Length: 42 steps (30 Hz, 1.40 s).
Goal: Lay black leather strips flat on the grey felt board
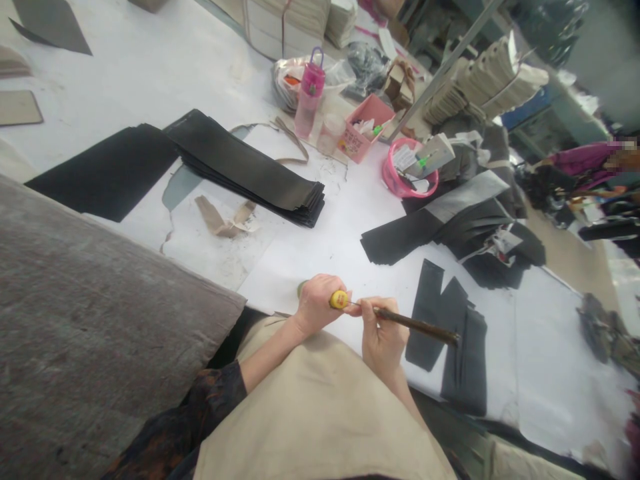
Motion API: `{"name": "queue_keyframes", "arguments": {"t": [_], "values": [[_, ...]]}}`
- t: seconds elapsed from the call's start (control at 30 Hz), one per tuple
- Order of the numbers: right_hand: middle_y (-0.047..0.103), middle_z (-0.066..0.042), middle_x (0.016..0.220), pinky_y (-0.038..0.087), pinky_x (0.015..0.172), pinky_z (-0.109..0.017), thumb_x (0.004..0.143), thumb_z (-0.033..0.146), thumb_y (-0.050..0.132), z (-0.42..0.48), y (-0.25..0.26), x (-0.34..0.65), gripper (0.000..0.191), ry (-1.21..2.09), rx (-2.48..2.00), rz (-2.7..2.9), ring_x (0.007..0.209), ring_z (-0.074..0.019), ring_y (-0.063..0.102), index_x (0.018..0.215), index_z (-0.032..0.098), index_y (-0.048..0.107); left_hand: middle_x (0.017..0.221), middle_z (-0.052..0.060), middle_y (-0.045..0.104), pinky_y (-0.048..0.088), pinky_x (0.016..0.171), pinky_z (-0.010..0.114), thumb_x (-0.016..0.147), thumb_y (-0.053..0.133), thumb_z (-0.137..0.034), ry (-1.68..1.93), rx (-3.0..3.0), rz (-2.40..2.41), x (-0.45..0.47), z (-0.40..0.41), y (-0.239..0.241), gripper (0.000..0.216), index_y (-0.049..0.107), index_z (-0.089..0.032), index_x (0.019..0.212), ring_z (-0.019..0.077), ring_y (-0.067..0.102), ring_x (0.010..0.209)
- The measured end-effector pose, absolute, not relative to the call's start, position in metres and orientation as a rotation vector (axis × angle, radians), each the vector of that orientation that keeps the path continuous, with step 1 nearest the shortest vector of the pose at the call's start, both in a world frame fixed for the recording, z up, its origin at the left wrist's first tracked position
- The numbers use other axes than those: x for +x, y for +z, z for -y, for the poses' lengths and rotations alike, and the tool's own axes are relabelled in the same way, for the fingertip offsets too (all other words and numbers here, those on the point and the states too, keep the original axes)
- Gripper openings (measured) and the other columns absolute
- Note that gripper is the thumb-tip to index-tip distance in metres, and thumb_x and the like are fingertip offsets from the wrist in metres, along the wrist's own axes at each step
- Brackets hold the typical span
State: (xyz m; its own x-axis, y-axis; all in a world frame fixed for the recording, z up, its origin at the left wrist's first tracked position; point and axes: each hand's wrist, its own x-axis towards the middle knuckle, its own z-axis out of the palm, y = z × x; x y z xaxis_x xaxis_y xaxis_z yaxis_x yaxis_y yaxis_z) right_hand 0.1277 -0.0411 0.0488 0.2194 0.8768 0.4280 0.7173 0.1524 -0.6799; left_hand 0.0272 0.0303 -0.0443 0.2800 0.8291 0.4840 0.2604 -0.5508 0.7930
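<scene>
My left hand (pixel 316 303) is closed round a small yellow-capped tube or bottle (pixel 339 299) at the near edge of the white table (pixel 330 247). My right hand (pixel 381 333) pinches the thin end of a dark brown brush-like stick (pixel 415 325), whose tip meets the yellow cap. The stick's far end reaches over several black fabric strips (pixel 450 347) lying just right of my hands. I wear a beige apron over dark patterned sleeves.
A stack of long black fabric pieces (pixel 250 167) lies at the table's middle left. More black pieces (pixel 450 227) sit to the right. A pink water bottle (pixel 310 90), pink box (pixel 365 130) and pink basket (pixel 407 177) stand behind. Grey felt (pixel 90 320) covers the left.
</scene>
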Motion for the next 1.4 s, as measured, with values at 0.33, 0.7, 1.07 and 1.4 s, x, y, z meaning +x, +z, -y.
{"name": "queue_keyframes", "arguments": {"t": [0.33, 0.7, 1.07, 1.4], "values": [[0.065, 0.002, 0.081, 0.05, 0.069, -0.024, 0.097, 0.021, 0.053, 0.042, 0.042, 0.133, 0.005, 0.298, -1.627, 1.66, 0.07, -0.0115, 0.064, 0.092, 0.022, 0.052, 0.065, -0.002, 0.06, 0.044, 0.068, 0.031, 0.084, 0.06, -0.026, 1.276, 1.969, -0.997, 0.029, -0.032, -0.045, 0.02, 0.048, -0.022, 0.069, 0.0137, 0.055, 0.064], [0.057, 0.004, 0.064, 0.044, 0.056, -0.019, 0.096, 0.021, 0.052, 0.036, 0.049, 0.121, 0.015, 0.197, -1.703, 1.632, 0.056, -0.0095, 0.058, 0.081, 0.02, 0.051, 0.067, 0.0, 0.063, 0.045, 0.068, 0.03, 0.085, 0.06, -0.029, 1.291, 1.987, -1.006, 0.031, -0.03, -0.047, 0.019, 0.05, -0.022, 0.071, 0.0148, 0.058, 0.066], [0.06, 0.003, 0.061, 0.044, 0.054, -0.022, 0.098, 0.034, 0.049, 0.038, 0.046, 0.124, 0.023, 0.218, -1.809, 1.591, 0.053, -0.013, 0.059, 0.08, 0.021, 0.048, 0.064, 0.0, 0.062, 0.043, 0.064, 0.031, 0.085, 0.057, -0.031, 1.281, 2.033, -1.005, 0.03, -0.027, -0.045, 0.02, 0.051, -0.022, 0.069, 0.0158, 0.057, 0.063], [0.061, 0.003, 0.061, 0.045, 0.054, -0.022, 0.098, 0.031, 0.049, 0.041, 0.043, 0.123, 0.021, 0.241, -1.768, 1.556, 0.053, -0.0126, 0.06, 0.079, 0.021, 0.048, 0.065, 0.001, 0.062, 0.043, 0.063, 0.03, 0.084, 0.059, -0.034, 1.28, 2.026, -1.014, 0.031, -0.026, -0.044, 0.021, 0.053, -0.022, 0.069, 0.0157, 0.057, 0.064]]}}
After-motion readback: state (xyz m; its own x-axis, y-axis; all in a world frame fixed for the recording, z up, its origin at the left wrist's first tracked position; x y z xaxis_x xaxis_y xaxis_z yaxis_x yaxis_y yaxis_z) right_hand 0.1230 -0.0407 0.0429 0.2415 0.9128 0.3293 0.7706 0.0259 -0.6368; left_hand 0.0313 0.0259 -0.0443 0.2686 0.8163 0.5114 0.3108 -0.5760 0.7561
